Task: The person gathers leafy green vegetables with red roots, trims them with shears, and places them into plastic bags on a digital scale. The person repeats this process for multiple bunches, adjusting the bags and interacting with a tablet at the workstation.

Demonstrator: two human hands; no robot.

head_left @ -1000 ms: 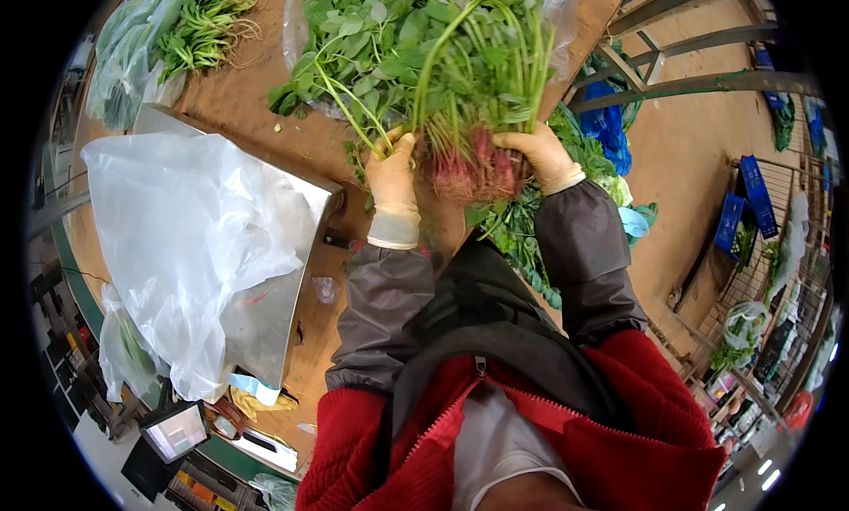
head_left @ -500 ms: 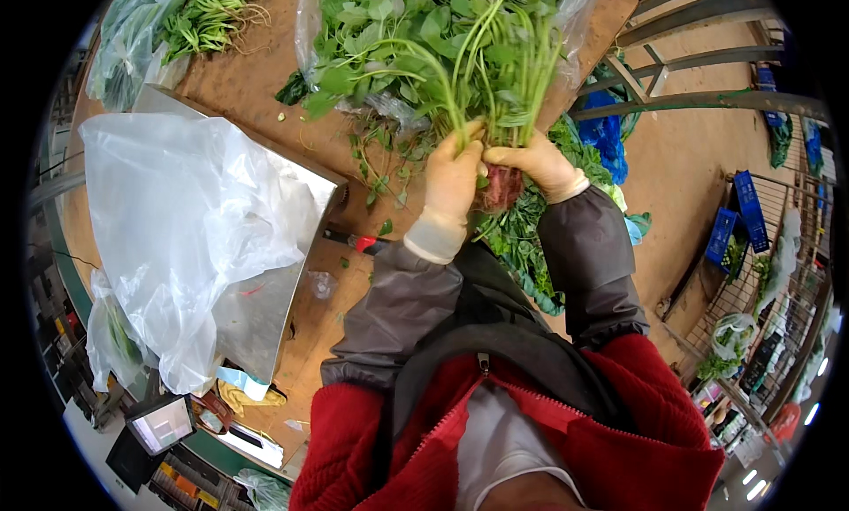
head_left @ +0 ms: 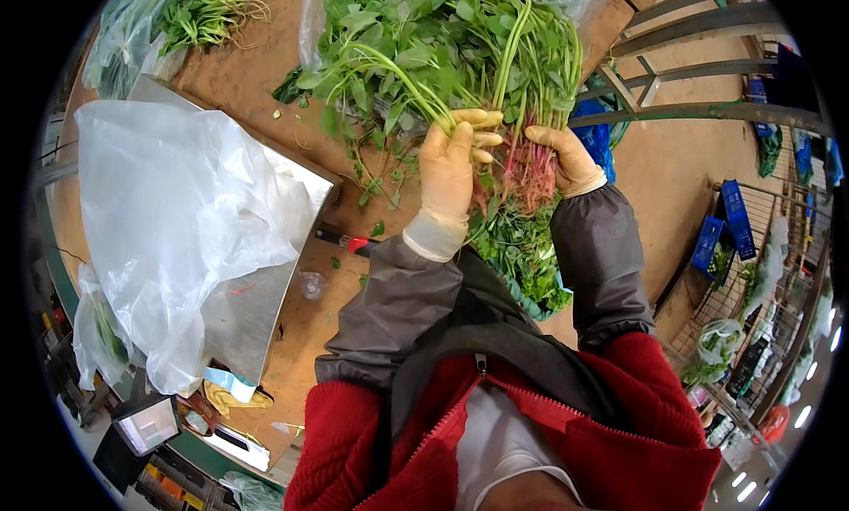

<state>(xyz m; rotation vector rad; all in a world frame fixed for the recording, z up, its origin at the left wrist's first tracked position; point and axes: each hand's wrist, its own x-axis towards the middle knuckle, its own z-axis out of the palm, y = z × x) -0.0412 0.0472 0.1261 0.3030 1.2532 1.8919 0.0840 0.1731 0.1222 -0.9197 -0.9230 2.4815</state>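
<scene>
Both my hands wear pale rubber gloves. Between the thumb and fingers of my left hand (head_left: 449,166) is a small group of green stems (head_left: 393,64), their leaves bending off to the upper left. My right hand (head_left: 568,159) grips the lower stems of a thicker bunch of leafy greens (head_left: 553,69), whose pinkish-red roots (head_left: 529,175) dangle between the two hands. Beyond them a large pile of leafy greens (head_left: 407,24) lies on clear plastic on the table. The left hand's outer fingers extend toward the roots; the hands are apart.
On the left a clear plastic bag (head_left: 177,210) covers much of a metal plate (head_left: 256,312). Another bunch of greens (head_left: 208,15) lies at the far left. Loose greens (head_left: 522,254) sit below my right hand. Metal bars (head_left: 690,33) rise at the right. A red-and-black handled object (head_left: 354,244) lies beside my left sleeve.
My hands, close together before, have moved apart. The right hand has shifted right with the rooted bunch, exposing more of the roots; the left keeps a few stems.
</scene>
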